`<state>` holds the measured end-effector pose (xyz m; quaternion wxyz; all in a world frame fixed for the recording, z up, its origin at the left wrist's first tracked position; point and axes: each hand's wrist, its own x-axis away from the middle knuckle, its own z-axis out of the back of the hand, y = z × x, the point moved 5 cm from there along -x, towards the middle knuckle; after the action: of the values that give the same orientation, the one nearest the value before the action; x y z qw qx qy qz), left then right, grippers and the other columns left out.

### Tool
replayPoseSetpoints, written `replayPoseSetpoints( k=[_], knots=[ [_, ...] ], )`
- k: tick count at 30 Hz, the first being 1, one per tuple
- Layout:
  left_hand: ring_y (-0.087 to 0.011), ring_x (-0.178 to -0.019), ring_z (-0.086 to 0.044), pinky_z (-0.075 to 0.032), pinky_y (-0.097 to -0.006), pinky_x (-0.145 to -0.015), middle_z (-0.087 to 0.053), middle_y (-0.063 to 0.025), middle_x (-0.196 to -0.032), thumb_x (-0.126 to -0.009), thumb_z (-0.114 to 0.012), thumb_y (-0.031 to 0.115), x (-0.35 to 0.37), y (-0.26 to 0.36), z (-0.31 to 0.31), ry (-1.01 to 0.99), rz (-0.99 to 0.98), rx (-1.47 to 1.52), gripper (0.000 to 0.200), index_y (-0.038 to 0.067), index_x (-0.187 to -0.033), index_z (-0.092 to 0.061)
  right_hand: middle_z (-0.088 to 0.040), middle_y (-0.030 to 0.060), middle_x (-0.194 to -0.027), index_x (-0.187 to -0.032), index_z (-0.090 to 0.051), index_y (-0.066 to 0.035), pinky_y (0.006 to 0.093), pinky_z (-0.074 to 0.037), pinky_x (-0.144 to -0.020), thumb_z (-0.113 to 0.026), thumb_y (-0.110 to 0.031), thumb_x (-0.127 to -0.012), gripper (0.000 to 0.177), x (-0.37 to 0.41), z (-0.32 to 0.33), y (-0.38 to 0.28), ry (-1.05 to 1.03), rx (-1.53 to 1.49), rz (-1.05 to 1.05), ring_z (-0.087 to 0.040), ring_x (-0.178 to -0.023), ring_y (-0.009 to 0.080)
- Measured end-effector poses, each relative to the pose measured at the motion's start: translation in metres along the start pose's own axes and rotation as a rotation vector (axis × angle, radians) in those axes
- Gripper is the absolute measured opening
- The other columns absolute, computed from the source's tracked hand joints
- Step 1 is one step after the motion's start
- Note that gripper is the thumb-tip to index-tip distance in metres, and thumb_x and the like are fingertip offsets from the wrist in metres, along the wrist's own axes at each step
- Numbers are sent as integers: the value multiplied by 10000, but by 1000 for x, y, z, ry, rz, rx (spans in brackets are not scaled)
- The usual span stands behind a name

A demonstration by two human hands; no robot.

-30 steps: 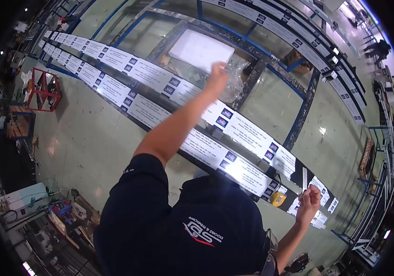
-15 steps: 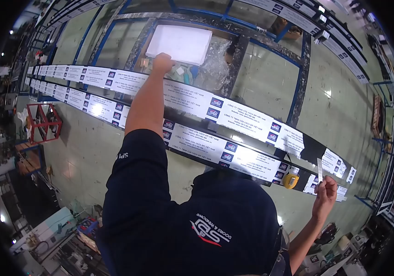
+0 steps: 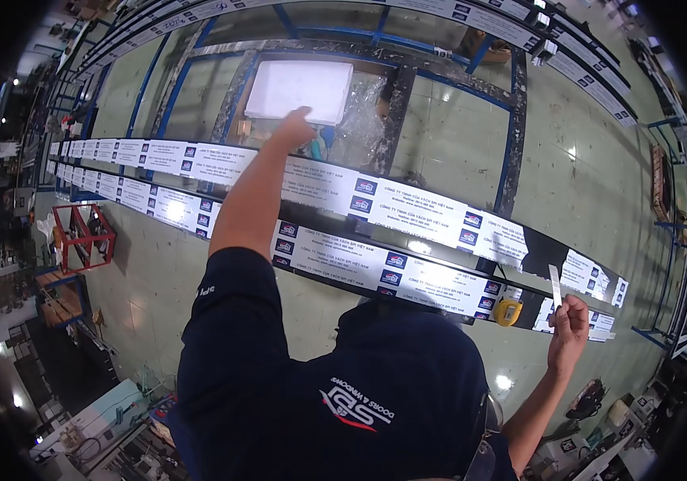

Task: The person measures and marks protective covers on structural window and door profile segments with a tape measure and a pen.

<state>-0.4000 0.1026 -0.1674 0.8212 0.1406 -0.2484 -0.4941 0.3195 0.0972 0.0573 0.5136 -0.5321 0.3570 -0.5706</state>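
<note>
My left hand [image 3: 295, 130] reaches over a shallow tray [image 3: 241, 104] at the near edge of a white stack of sheets [image 3: 299, 90]; its fingers are too foreshortened to read. Just right of that hand lies a teal-handled tool [image 3: 327, 136]. Pinched upright in my right hand [image 3: 570, 322] is a narrow white strip [image 3: 555, 282], perhaps a ruler. Left of that hand, a yellow tape measure [image 3: 508, 311] rests on the nearer of two long bars [image 3: 423, 280]. The farther bar [image 3: 407, 204] carries the same printed white film, with a dark bare stretch near its right end.
Crumpled clear plastic [image 3: 366, 116] fills the tray's right side. A blue-edged frame [image 3: 512, 152] supports the bars. More film-covered profiles [image 3: 488, 24] run along the far side. A red metal stand [image 3: 85, 239] is on the floor at left.
My left hand has shifted from the sheets' near edge slightly down and right, toward the teal tool. The right hand still holds the strip, now tilted a little more left.
</note>
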Motion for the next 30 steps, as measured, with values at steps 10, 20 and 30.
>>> replayPoseSetpoints(
  k=[10, 20, 30],
  knots=[
    [-355, -927, -676, -521, -447, -858, -707, -155, -991, -963, -566, 260, -17, 61, 0, 362, -256, -88, 249, 54, -912, -696, -547, -24, -872, -1176, -584, -23, 224, -405, -675, -621, -29, -961, 218, -2, 2, 1, -28, -26, 27, -489, -746, 74],
    [-344, -1224, -537, -467, -494, -1040, -488, -251, -1380, -870, -684, 162, 24, -41, 86, 680, 603, 517, 640, 6, -1424, -405, -553, -18, -871, -1213, -592, -30, 231, -415, -657, -598, -14, -970, 243, 8, -1, 24, 1, -14, -4, -496, -738, 78],
    [-397, -1319, -482, -362, -419, -1131, -473, -259, -1423, -850, -745, 180, 120, 17, 85, 767, 51, 290, 732, -22, -1457, -388, -573, -45, -796, -1118, -637, -19, 224, -436, -660, -681, -11, -908, 215, -68, -154, 2, -334, 75, -17, -527, -732, 58]
  ],
)
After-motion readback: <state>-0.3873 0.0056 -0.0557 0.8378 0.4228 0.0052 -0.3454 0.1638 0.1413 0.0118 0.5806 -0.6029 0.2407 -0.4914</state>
